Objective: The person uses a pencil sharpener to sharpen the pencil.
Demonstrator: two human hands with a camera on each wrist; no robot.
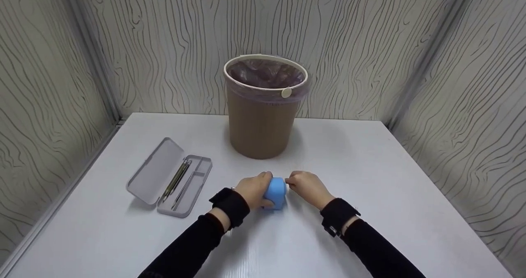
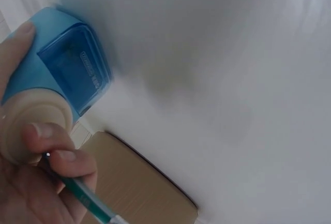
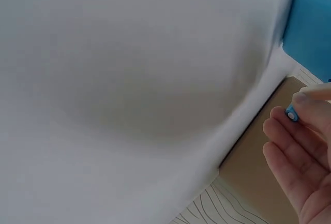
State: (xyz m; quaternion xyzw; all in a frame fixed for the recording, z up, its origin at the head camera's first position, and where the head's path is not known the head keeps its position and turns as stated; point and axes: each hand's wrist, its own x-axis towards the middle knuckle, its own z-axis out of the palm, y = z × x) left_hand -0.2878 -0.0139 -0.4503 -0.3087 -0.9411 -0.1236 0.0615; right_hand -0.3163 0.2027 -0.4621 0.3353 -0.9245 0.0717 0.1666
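Note:
A light-blue pencil sharpener (image 1: 274, 193) rests on the white table with a see-through blue compartment (image 2: 77, 66) and a round cream cap (image 2: 41, 113). My left hand (image 1: 252, 191) grips it from the left side. Beside the cream cap, on the sharpener's right, my right hand (image 1: 308, 188) pinches a slim teal pencil (image 2: 83, 195) between thumb and fingers. Its blue end with a pale centre shows in the right wrist view (image 3: 291, 114). The fingers hide the rest, so whether it enters the cap cannot be told.
An open grey pencil case (image 1: 181, 210) lies at the left, its lid (image 1: 154, 173) folded back, holding several pencils (image 1: 177, 180) and thin rods. Behind the hands stands a brown bin (image 1: 261, 126) with a purple liner (image 1: 267, 74). Patterned walls (image 1: 263, 19) enclose the table's back and sides.

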